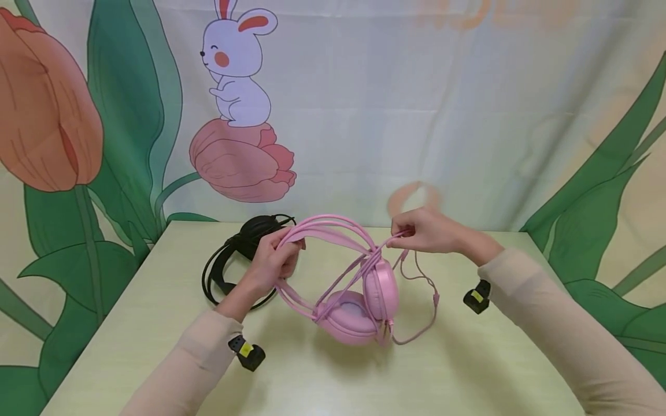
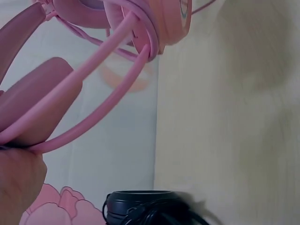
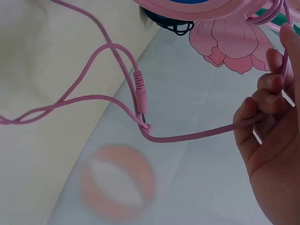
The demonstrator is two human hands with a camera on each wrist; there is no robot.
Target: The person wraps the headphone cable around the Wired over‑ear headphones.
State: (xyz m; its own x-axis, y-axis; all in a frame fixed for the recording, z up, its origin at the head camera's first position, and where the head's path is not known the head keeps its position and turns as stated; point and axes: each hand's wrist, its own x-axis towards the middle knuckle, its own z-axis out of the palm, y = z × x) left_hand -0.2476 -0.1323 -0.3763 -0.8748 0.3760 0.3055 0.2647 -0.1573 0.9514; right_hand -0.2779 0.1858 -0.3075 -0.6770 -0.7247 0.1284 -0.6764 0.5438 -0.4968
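Observation:
Pink over-ear headphones (image 1: 381, 289) hang tilted above the table. My left hand (image 1: 273, 260) grips their headband (image 2: 98, 65) at its left side. The pink cable (image 1: 364, 266) is wound around the band and ear cups. At the right, my right hand (image 1: 429, 230) holds the cable between curled fingers, and a length of it runs out across the palm in the right wrist view. A loose stretch with a plug (image 3: 140, 96) dangles below that hand. Behind my left hand, black headphones (image 1: 255, 228) with their cable lie on the table.
The pale table (image 1: 171, 323) ends at a printed cloth backdrop (image 1: 364, 115) with a rabbit and tulips. A small black camera sits on each sleeve cuff, one by the left wrist (image 1: 248, 353) and one by the right (image 1: 477, 297).

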